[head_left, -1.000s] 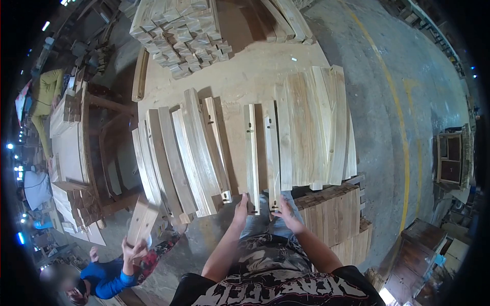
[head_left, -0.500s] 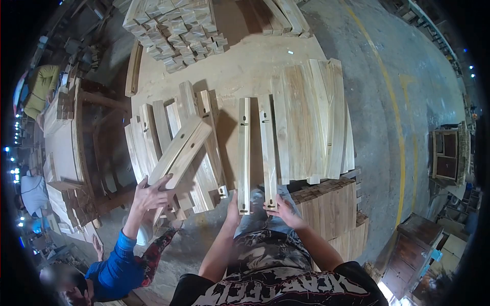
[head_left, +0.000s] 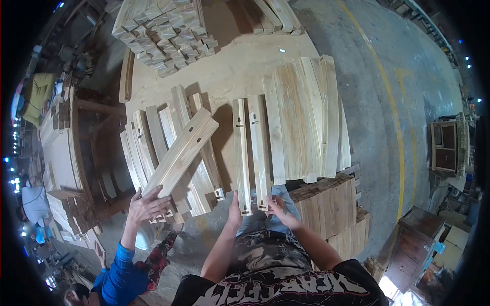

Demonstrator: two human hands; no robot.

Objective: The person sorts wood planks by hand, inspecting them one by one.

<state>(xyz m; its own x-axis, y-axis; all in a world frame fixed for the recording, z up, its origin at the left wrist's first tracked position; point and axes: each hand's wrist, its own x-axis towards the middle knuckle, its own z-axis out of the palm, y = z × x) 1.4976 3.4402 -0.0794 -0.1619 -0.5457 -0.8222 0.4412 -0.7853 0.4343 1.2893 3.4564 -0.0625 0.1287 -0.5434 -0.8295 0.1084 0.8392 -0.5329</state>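
Note:
Two long wooden slats stand side by side in front of me, each with slots near its ends. My left hand grips the near end of the left slat from its outer side. Around the near end of the right slat, my right hand is closed, fingers by the end slot. A narrow gap separates the two slats. To the left, a co-worker's hand rests on a slotted pair of boards lying at a slant over other slats.
A row of wide boards lies on the right of the table. Stacked wood blocks stand at the far left. A pile of boards sits beside my right leg. A blue-sleeved co-worker is at the lower left.
The right slat has moved left, nearer the left slat, with my right hand. The co-worker's two slanted boards now lie closer together, and that person's hand has shifted down.

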